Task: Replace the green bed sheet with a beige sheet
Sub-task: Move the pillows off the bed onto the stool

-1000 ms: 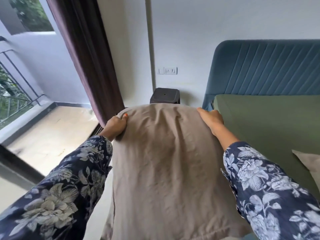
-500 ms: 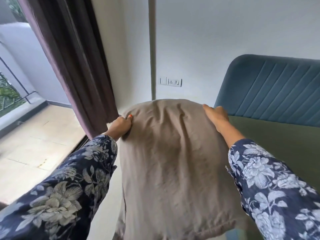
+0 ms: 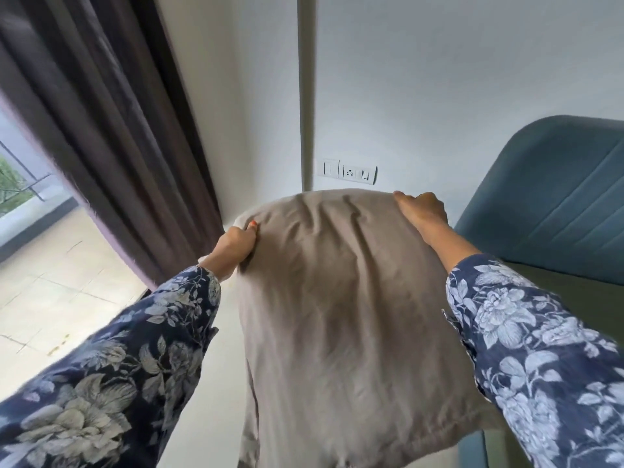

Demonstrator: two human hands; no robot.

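Observation:
A beige sheet [image 3: 341, 315] hangs in the air in front of me, stretched between both hands. My left hand [image 3: 236, 243] grips its upper left edge, thumb on top of the cloth. My right hand [image 3: 422, 211] grips the upper right edge, its fingers curled over the far side. The green bed sheet [image 3: 574, 298] shows only as a dark green strip on the mattress at the right, below the headboard and behind my right sleeve. The beige cloth hides most of what lies below it.
A blue padded headboard [image 3: 553, 197] stands at the right against the white wall. A switch and socket plate [image 3: 347, 172] is on the wall ahead. A dark curtain [image 3: 111, 130] hangs at the left beside a balcony floor [image 3: 50, 282].
Both hands have raised the beige sheet higher, and my view has tilted up. The black box by the wall and most of the green sheet have dropped out of sight.

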